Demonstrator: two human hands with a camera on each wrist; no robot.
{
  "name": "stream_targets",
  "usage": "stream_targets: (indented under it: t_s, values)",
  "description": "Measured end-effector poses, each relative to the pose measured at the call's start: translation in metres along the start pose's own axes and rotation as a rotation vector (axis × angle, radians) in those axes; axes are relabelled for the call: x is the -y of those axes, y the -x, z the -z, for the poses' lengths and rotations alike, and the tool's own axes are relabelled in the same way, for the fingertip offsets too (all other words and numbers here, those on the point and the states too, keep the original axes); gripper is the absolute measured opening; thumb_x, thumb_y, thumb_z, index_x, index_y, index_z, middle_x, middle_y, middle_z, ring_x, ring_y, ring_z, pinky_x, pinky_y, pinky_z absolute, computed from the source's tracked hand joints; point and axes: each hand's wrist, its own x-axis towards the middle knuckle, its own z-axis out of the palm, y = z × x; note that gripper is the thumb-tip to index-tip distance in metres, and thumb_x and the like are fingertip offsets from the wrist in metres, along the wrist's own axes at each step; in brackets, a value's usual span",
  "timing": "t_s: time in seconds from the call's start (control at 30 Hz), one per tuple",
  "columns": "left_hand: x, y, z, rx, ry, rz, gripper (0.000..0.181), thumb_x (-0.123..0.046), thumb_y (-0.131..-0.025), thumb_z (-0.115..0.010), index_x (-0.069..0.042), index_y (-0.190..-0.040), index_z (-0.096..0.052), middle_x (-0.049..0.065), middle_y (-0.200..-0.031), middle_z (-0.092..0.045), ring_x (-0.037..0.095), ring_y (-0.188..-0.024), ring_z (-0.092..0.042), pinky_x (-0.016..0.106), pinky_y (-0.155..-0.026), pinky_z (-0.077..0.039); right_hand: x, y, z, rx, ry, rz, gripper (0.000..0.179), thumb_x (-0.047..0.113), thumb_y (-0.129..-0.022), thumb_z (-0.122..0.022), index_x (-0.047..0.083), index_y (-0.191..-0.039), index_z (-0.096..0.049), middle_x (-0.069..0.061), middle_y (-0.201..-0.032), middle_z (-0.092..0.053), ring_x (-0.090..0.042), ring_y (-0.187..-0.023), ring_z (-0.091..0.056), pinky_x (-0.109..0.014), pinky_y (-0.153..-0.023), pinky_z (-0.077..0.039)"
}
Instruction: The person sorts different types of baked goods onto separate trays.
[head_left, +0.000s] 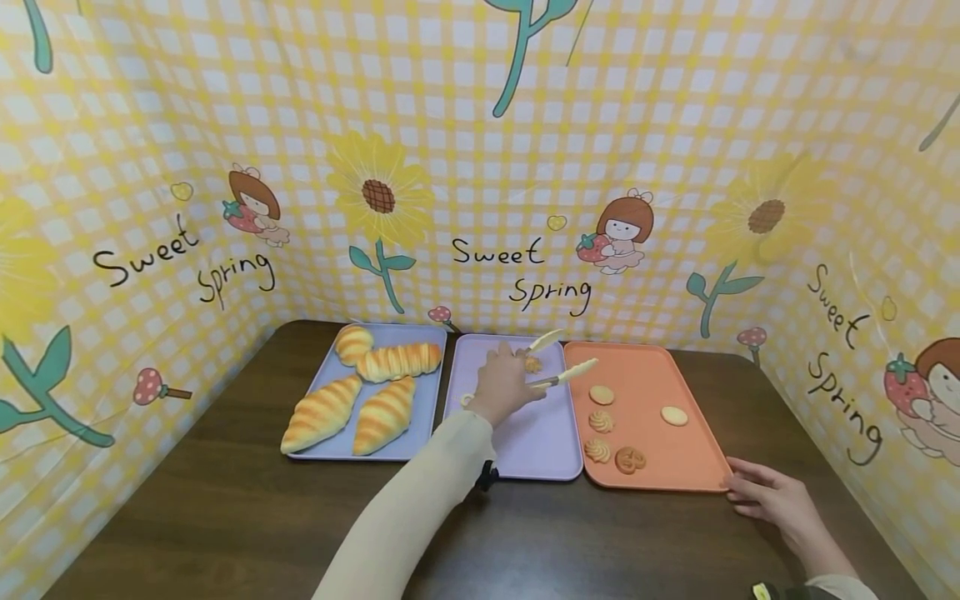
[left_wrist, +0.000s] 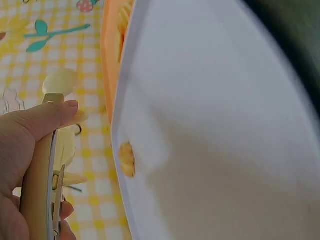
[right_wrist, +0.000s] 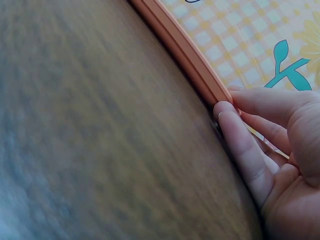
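Observation:
My left hand (head_left: pixel 501 385) reaches over the purple tray (head_left: pixel 536 450) and grips a pair of cream-tipped tongs (head_left: pixel 577 369). Their two tips stand apart and point right. A small golden cookie (head_left: pixel 532 364) lies near the tray's back, below the tongs; the left wrist view shows it as a cookie (left_wrist: pixel 127 160) by the rim. Another pale piece (head_left: pixel 467 400) is partly hidden by the left hand. At the front right corner of the orange tray (head_left: pixel 697 467), my right hand (head_left: pixel 772 504) pinches the rim between thumb and fingers, clearest in the right wrist view.
Several cookies, among them a pretzel-shaped one (head_left: pixel 630 460) and a plain round one (head_left: pixel 674 415), lie on the orange tray. The blue tray (head_left: pixel 423 417) at left holds several striped breads (head_left: pixel 322 412). A patterned cloth (head_left: pixel 465 167) stands behind the brown table (head_left: pixel 225 500).

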Motion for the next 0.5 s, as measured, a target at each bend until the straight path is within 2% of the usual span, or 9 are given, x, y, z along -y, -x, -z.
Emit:
stream_targets:
  t_s: [0.23,0.3,0.4,0.5]
  values:
    - [-0.024,0.003,-0.008,0.027,-0.046,-0.056,0.079,-0.055,-0.076,-0.082,-0.001,-0.132,-0.062,0.011,-0.099,-0.05,0.024,-0.086,-0.051,0.035,-0.061,-0.051,0.001,0.0,0.0,-0.001,0.0,-0.004,0.037,0.01,-0.092,-0.071,0.046,-0.088,-0.067,0.009,-0.086,-0.066,-0.009,-0.077,-0.068,-0.029,-0.07,-0.058]
    - [-0.031,0.004,-0.009,0.043,-0.055,-0.07,0.08,-0.056,-0.077,-0.08,-0.001,-0.132,-0.062,0.012,-0.102,-0.051,0.025,-0.09,-0.053,0.036,-0.065,-0.053,0.001,-0.001,0.0,0.004,-0.003,-0.002,0.037,0.009,-0.092,-0.071,0.046,-0.088,-0.067,0.01,-0.086,-0.066,-0.009,-0.077,-0.068,-0.029,-0.07,-0.058]
    - [-0.04,0.006,-0.012,0.07,-0.041,-0.079,0.079,-0.057,-0.078,-0.079,-0.003,-0.133,-0.061,0.016,-0.111,-0.053,0.032,-0.105,-0.055,0.039,-0.071,-0.055,0.001,-0.001,0.0,0.001,-0.012,0.001,0.038,0.008,-0.092,-0.071,0.046,-0.088,-0.068,0.009,-0.086,-0.066,-0.009,-0.076,-0.068,-0.028,-0.069,-0.057]
    - [-0.051,0.007,-0.014,0.091,-0.028,-0.084,0.081,-0.056,-0.077,-0.08,-0.006,-0.137,-0.059,0.015,-0.113,-0.053,0.032,-0.106,-0.056,0.038,-0.071,-0.055,0.0,-0.001,0.0,0.002,-0.018,0.005,0.039,0.006,-0.092,-0.07,0.045,-0.089,-0.069,0.01,-0.086,-0.066,-0.008,-0.076,-0.068,-0.028,-0.068,-0.057]
